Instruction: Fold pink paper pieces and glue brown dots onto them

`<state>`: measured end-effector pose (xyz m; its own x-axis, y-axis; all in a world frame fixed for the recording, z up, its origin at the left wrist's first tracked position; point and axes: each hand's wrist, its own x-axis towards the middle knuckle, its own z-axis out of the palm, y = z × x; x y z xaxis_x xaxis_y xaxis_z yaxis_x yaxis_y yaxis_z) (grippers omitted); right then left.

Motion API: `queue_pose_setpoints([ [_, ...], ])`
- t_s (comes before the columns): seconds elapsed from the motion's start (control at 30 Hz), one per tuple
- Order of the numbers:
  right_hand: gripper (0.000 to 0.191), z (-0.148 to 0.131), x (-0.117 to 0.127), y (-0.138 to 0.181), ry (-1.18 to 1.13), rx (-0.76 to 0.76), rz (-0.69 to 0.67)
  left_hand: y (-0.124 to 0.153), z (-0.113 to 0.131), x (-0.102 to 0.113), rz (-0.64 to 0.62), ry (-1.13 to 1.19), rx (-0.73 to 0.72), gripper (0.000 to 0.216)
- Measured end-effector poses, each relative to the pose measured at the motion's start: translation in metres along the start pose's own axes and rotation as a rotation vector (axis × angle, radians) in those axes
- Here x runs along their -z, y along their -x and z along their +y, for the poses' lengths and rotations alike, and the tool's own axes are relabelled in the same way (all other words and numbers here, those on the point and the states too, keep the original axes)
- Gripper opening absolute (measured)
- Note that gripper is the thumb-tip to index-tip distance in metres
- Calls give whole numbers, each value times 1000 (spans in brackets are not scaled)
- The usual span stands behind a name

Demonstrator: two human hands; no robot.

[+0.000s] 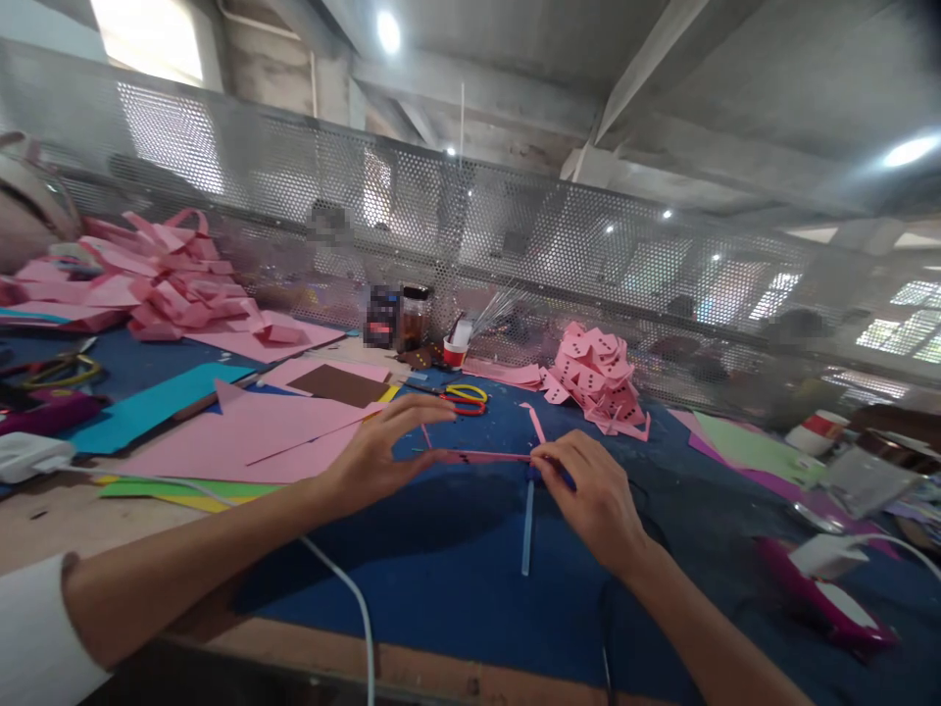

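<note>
Perforated metal screen (441, 216) backs the blue-covered surface (412, 608), the room beyond it hazy. At far left, a heap of folded pink paper (169, 279) is cut off by the frame, as is a magenta object (51, 412). The left hand (386, 446) is half open, fingers curved apart from the thumb, which meets the left end of a narrow pink strip (485, 457); whether it grips there, I cannot tell. The strip spans both hands above the surface. The right hand (592, 495) pinches its other end, the fingertips hiding it and partly covering something dark blue. Below stands out a translucent stick (527, 529), its top hidden. Farther right, containers blur.
</note>
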<state>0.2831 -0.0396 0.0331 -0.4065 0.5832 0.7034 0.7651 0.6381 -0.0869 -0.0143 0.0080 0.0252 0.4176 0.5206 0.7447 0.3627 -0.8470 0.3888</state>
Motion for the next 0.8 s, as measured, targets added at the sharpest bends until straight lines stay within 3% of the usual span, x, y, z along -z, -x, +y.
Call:
queue_pose_setpoints([
  [0.17,12,3,0,-5,-230,-203,58,-7,-5,14,162,280,382,33],
  [0.23,14,5,0,-6,-293,-259,49,-9,-10,14,150,401,470,32],
  [0.47,20,10,-2,-5,-381,-371,-26,-9,-15,7,13,816,647,25],
  [0.8,17,8,-5,-5,-308,-300,-48,-8,-16,12,66,1051,768,18],
])
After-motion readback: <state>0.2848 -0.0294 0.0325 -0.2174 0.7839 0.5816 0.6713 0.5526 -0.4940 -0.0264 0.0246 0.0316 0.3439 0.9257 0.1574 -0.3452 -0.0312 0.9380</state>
